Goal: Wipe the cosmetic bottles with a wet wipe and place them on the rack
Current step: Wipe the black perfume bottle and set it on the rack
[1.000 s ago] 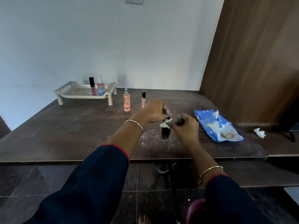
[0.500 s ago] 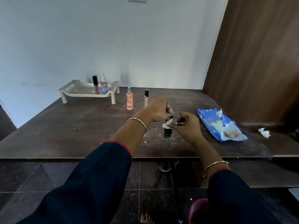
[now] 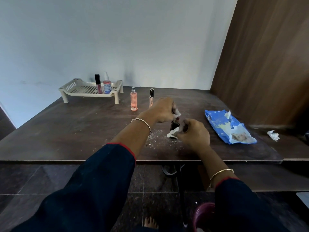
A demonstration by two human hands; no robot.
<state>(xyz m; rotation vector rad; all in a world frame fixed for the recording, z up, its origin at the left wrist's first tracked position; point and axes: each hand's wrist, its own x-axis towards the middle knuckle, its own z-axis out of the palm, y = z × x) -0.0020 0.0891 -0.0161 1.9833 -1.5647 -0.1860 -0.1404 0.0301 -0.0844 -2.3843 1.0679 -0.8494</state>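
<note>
Left hand (image 3: 163, 110) steadies black bottle (image 3: 174, 126); right hand (image 3: 194, 133) apparently wiping.

Both arms are in dark navy sleeves with thin red trim at the cuffs. There's a slim gold bangle just behind the left hand (image 3: 163, 110) and behind the right hand (image 3: 194, 133). Thumbnail's painted dark red.

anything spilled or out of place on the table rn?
Yes. White crumbs or powder are scattered on the table around the small black bottle being wiped. A crumpled used wipe lies loose by the right edge, beyond the blue wipes packet. Bottles all stand upright.
</note>
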